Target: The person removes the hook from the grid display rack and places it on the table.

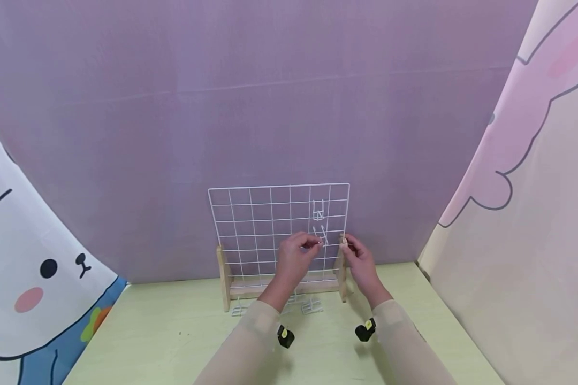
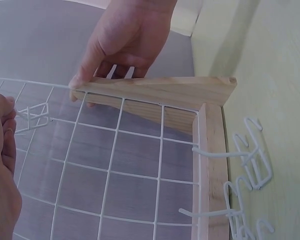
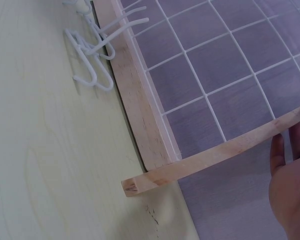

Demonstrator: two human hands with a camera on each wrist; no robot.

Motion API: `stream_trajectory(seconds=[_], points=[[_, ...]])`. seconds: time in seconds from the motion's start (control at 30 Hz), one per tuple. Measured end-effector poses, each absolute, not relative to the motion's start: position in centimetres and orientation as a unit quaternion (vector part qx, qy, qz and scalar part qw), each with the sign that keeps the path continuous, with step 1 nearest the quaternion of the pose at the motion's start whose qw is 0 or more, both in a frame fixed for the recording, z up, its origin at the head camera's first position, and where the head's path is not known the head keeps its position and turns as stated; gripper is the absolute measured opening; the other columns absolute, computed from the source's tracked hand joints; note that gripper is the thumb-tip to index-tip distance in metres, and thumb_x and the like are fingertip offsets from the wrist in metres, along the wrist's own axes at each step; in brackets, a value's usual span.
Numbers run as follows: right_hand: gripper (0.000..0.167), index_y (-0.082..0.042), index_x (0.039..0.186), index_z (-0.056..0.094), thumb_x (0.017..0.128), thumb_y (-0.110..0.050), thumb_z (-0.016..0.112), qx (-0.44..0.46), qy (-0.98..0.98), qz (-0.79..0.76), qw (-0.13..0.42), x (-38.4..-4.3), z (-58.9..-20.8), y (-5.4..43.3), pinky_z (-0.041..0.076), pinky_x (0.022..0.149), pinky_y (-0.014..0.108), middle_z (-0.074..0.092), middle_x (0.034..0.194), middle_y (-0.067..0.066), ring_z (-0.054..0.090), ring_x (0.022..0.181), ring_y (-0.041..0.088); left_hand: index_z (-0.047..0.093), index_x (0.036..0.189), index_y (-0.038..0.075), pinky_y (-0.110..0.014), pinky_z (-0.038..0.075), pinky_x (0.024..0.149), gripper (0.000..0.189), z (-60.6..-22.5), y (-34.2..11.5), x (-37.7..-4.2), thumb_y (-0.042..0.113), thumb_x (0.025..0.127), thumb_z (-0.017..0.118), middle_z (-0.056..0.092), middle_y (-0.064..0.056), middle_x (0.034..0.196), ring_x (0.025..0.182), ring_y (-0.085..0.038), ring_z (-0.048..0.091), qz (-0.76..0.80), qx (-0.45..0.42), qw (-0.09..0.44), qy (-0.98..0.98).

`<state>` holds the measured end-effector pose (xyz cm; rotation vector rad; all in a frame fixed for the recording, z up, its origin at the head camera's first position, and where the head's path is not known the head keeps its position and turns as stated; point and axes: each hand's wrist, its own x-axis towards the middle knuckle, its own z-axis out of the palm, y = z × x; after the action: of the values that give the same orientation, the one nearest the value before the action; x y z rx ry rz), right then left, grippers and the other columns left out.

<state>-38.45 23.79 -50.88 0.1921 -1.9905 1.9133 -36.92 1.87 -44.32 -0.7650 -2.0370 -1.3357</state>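
A white wire grid panel stands upright in a wooden base at the back of the table. In front of its right half, my left hand pinches a white wire hook between thumb and fingers, against the grid. My right hand grips the top of the right wooden upright, thumb on the near side in the left wrist view. Above the left hand, another white hook hangs on the grid. How the pinched hook sits on the wires is partly hidden by the fingers.
Several loose white hooks lie on the pale table before the base's crossbar. A purple backdrop rises behind the grid, with printed cloths at the sides. Black wrist-worn pieces show below the sleeves.
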Motion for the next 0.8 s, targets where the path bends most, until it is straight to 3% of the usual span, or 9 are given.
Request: stream_trajectory(seconds=[0.4, 0.8], points=[[0.042, -0.008, 0.154, 0.062, 0.113, -0.018, 0.066, 0.065, -0.713, 0.675, 0.179, -38.48, -50.9, 23.88, 0.056, 0.094, 0.019, 0.065, 0.145, 0.021, 0.061, 0.115, 0.015, 0.084, 0.1, 0.009, -0.023, 0.062, 0.074, 0.01, -43.97, 1.98, -36.26, 0.002, 0.093, 0.088, 0.078, 0.003, 0.093, 0.083, -0.009, 0.07, -0.498, -0.297, 0.291, -0.761], [0.042, -0.005, 0.154, 0.061, 0.114, -0.016, 0.065, 0.075, -0.705, 0.682, 0.179, -38.57, -50.92, 23.92, 0.054, 0.094, 0.018, 0.063, 0.146, 0.025, 0.061, 0.114, 0.012, 0.083, 0.1, 0.009, -0.023, 0.062, 0.075, 0.007, -44.05, 2.02, -35.92, 0.006, 0.095, 0.088, 0.077, 0.002, 0.093, 0.083, -0.008, 0.069, -0.503, -0.299, 0.27, -0.764]])
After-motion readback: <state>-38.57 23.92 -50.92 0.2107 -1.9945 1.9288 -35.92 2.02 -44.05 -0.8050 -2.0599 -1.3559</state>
